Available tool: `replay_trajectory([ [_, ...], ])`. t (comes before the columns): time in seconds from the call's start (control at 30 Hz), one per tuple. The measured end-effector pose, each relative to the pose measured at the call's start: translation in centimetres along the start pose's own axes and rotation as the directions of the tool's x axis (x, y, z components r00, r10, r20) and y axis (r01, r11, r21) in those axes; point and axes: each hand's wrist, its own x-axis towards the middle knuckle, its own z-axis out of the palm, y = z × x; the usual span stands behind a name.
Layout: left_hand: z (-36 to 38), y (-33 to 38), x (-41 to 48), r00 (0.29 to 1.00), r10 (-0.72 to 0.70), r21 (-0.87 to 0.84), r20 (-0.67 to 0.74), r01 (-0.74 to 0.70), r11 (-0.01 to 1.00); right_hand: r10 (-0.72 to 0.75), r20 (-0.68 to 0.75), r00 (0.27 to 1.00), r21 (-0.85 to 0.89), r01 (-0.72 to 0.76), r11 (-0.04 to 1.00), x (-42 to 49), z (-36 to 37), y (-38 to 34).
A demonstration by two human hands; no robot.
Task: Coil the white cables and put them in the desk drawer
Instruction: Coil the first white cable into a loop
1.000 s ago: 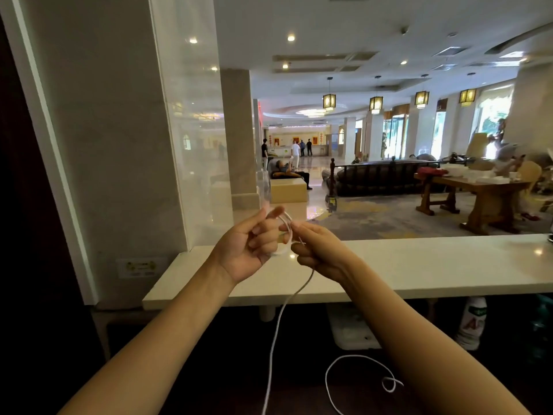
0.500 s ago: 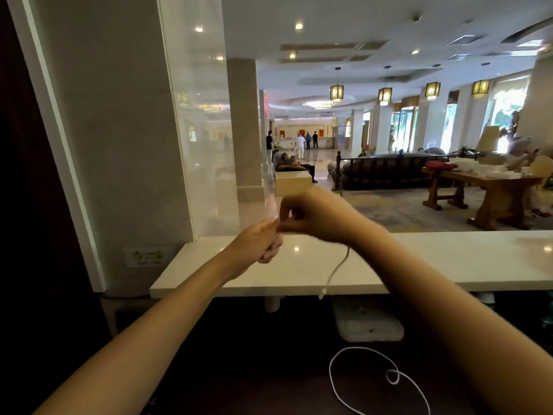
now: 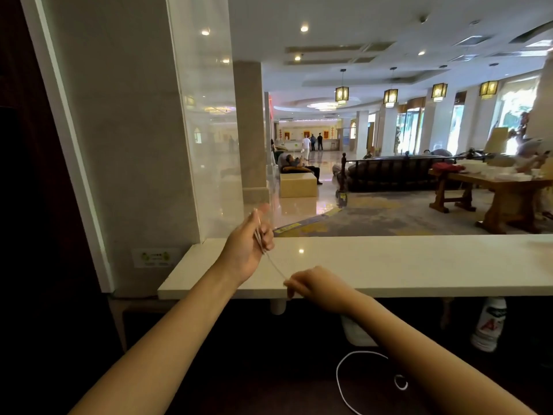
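Holds a small bundle of loops of the white cable (image 3: pixel 258 233) in the left hand (image 3: pixel 247 247), with fingers and thumb curled round the loops, raised just above the near left end of the white counter (image 3: pixel 419 265). Pinches the free run of the same cable in the right hand (image 3: pixel 318 290), lower down, right at the counter's near edge, with fingertips closed tight on the strand. Has the short stretch between the two hands straight and taut, likely so as to lay the next turn flat against the bundle rather than slack or twisted. Looks mid-coil; cannot tell where the tail runs below the right hand, against the dark under the counter. Leaves a second white cable (image 3: pixel 353 381) loose in an open loop on the dark surface below and in front of the counter, partly behind the right forearm, not yet coiled. Shows no desk drawer anywhere, so cannot place it. Offers open air above the counter for winding. Gets tighter below, with the counter's front lip close to the right knuckles and a white bottle (image 3: pixel 487 324) and a white container (image 3: pixel 357 335) standing under the counter. Calls, probably, for care not to snag the strand on that lip.
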Motion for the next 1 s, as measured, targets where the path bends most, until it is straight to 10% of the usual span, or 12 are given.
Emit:
replay_trajectory([
  [0.2, -0.7, -1.6, -1.3, 0.973, -0.194, 0.702, 0.129, 0.048, 0.711, -0.282, -0.232, 0.931, -0.317, 0.202, 0.927, -0.3, -6.2, -3.8],
  [0.6, 0.1, 0.2, -2.7, 0.831, -0.409, 0.228, 0.377, 0.344, 0.911, -0.187, -0.149, 0.971, 0.171, 0.212, 0.962, 0.3, -8.2, -2.0],
  [0.87, -0.2, -0.1, -2.5, 0.941, -0.329, 0.410, 0.073, 0.273, 0.870, -0.023, -0.083, 0.996, 0.570, 0.066, 0.819, -0.2, -7.5, -1.0],
  [1.0, -0.2, -0.6, -3.1, 0.879, -0.464, 0.316, 0.112, 0.411, 0.855, -0.085, -0.207, 0.975, 0.232, 0.133, 0.964, 0.1, -7.3, -0.2],
])
